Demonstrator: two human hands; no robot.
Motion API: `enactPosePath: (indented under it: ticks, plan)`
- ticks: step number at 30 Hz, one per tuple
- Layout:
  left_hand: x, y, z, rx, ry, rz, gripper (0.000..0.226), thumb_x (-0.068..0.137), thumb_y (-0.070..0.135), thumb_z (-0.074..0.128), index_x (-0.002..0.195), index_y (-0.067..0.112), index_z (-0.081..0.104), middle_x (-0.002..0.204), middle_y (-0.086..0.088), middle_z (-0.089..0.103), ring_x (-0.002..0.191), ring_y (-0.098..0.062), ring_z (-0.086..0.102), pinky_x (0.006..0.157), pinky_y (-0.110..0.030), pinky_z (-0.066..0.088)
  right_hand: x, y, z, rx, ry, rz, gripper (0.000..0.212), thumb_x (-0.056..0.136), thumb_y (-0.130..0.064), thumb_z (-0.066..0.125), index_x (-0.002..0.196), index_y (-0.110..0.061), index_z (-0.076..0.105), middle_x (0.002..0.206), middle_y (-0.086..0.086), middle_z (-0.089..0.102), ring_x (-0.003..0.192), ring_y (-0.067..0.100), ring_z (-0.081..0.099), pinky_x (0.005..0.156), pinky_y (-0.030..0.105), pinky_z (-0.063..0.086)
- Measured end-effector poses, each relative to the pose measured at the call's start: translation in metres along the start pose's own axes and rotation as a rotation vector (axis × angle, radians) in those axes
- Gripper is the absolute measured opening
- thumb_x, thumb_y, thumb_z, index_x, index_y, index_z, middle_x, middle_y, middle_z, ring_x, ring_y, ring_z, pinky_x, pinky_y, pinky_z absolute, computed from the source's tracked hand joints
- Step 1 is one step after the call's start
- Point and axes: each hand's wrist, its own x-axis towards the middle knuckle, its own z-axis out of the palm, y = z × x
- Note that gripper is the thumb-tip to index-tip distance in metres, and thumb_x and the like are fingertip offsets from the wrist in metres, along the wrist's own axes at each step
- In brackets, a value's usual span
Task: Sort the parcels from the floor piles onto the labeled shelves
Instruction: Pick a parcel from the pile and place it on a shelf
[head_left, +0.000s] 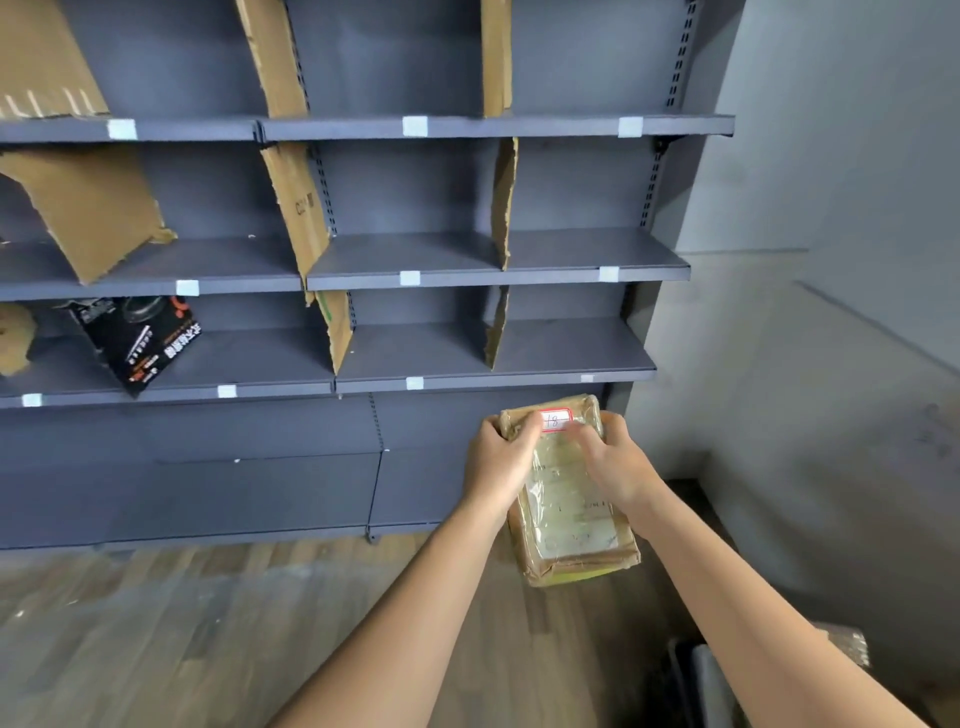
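Observation:
I hold a brown cardboard parcel (569, 525) wrapped in clear tape, with a red-bordered sticker reading 18 at its far end. My left hand (501, 452) grips its left far corner and my right hand (613, 457) grips the right far side. The parcel hangs in front of the lower right of the dark grey shelf unit (493, 275), just below the lowest shelf's right compartment (566, 345). Small white labels (414, 383) mark the shelf edges; their text is unreadable.
Torn cardboard dividers (298, 208) split the shelves into compartments. A black printed box (140, 340) leans on the lowest shelf at the left, next to a brown item (13, 338) at the edge. A grey wall stands to the right. Wooden floor lies below, with dark objects (701, 680) at bottom right.

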Motion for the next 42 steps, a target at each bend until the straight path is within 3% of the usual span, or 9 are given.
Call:
enactPosePath:
  ticks: [7, 10, 14, 18, 29, 35, 42]
  plan:
    - [0.014, -0.016, -0.094, 0.031, 0.023, 0.047, 0.028, 0.089, 0.042, 0.062, 0.101, 0.016, 0.056, 0.095, 0.0, 0.065, 0.085, -0.013, 0.063, 0.065, -0.027, 0.049, -0.008, -0.029, 0.09, 0.008, -0.013, 0.017, 0.047, 0.094, -0.061, 0.044, 0.121, -0.024, 0.036, 0.106, 0.001, 0.06, 0.096, 0.021, 0.063, 0.087, 0.04, 0.051]
    - [0.019, -0.019, -0.124, 0.024, 0.057, 0.046, 0.026, 0.089, 0.038, 0.063, 0.099, 0.016, 0.057, 0.095, 0.0, 0.065, 0.081, -0.009, 0.062, 0.064, -0.025, 0.047, -0.009, -0.04, 0.12, -0.004, -0.026, 0.011, 0.044, 0.096, -0.058, 0.042, 0.119, -0.021, 0.036, 0.102, 0.003, 0.062, 0.094, 0.023, 0.064, 0.089, 0.042, 0.052]
    - [0.029, -0.02, -0.154, 0.01, 0.06, 0.009, 0.025, 0.088, 0.038, 0.062, 0.1, 0.016, 0.057, 0.097, -0.003, 0.066, 0.081, -0.012, 0.063, 0.07, -0.029, 0.05, -0.007, -0.055, 0.149, -0.031, -0.035, 0.0, 0.043, 0.098, -0.055, 0.041, 0.119, -0.017, 0.037, 0.091, 0.001, 0.061, 0.086, 0.02, 0.062, 0.077, 0.036, 0.05]
    - [0.047, -0.027, -0.172, -0.017, 0.097, -0.015, 0.026, 0.086, 0.035, 0.063, 0.1, 0.013, 0.059, 0.1, -0.007, 0.069, 0.084, -0.017, 0.065, 0.073, -0.032, 0.051, 0.011, -0.063, 0.171, -0.03, -0.088, 0.007, 0.041, 0.099, -0.053, 0.042, 0.12, -0.018, 0.035, 0.096, 0.001, 0.062, 0.09, 0.021, 0.065, 0.086, 0.042, 0.054]
    - [0.158, -0.042, -0.187, 0.101, 0.123, -0.1, 0.026, 0.089, 0.036, 0.059, 0.102, 0.014, 0.056, 0.097, -0.001, 0.063, 0.086, -0.014, 0.061, 0.074, -0.031, 0.049, 0.136, -0.056, 0.226, -0.023, -0.253, 0.082, 0.042, 0.097, -0.053, 0.042, 0.126, -0.025, 0.035, 0.107, -0.006, 0.061, 0.102, 0.019, 0.062, 0.1, 0.047, 0.049]
    - [0.221, -0.028, -0.176, 0.148, 0.157, -0.178, 0.027, 0.087, 0.038, 0.056, 0.102, 0.016, 0.056, 0.099, -0.001, 0.064, 0.089, -0.014, 0.061, 0.081, -0.035, 0.051, 0.208, -0.065, 0.231, 0.02, -0.331, 0.123, 0.049, 0.091, -0.062, 0.046, 0.124, -0.027, 0.036, 0.109, -0.004, 0.063, 0.1, 0.018, 0.064, 0.096, 0.045, 0.051]
    - [0.273, -0.016, -0.155, 0.172, 0.256, -0.152, 0.032, 0.087, 0.049, 0.063, 0.088, 0.019, 0.053, 0.085, 0.005, 0.059, 0.078, -0.011, 0.057, 0.062, -0.026, 0.041, 0.269, -0.073, 0.232, -0.003, -0.344, 0.11, 0.054, 0.088, -0.064, 0.049, 0.121, -0.022, 0.038, 0.108, 0.002, 0.064, 0.1, 0.023, 0.064, 0.096, 0.048, 0.05]
